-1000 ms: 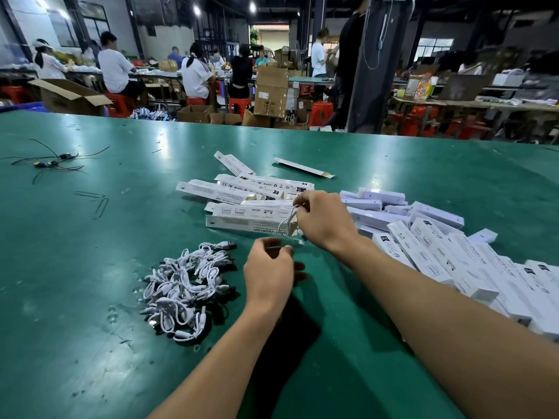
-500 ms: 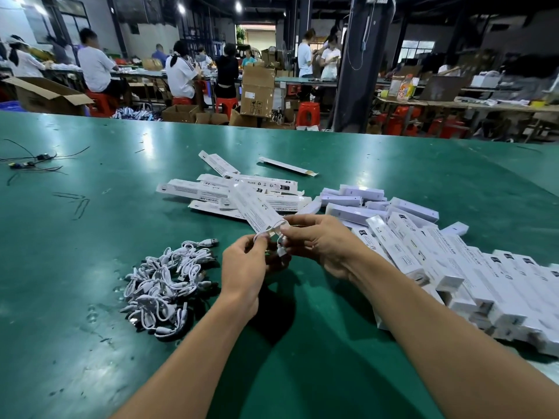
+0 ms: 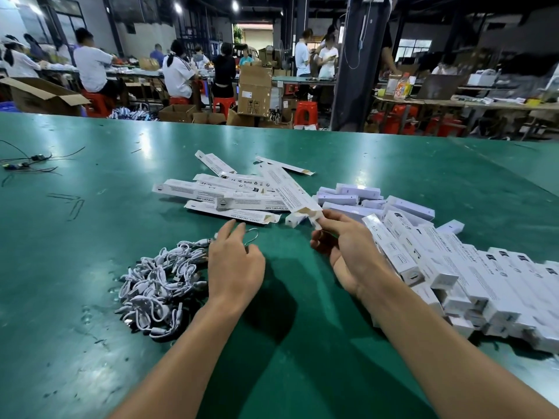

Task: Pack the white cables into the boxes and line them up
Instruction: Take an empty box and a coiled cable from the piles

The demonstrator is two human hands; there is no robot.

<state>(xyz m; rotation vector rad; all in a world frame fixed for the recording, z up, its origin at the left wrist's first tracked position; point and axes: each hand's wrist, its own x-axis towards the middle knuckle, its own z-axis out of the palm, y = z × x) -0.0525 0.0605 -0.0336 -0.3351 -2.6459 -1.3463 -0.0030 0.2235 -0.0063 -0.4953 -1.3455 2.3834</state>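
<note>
The right hand (image 3: 348,249) pinches the open flap end of a long white printed cardboard box (image 3: 287,189). The left hand (image 3: 234,267), loosely open, has left the box since half a second ago and grips a white looped cable (image 3: 252,235) at centre frame. The box's long axis runs toward the upper left; "SENSOR LAMP" reads on it.
</note>
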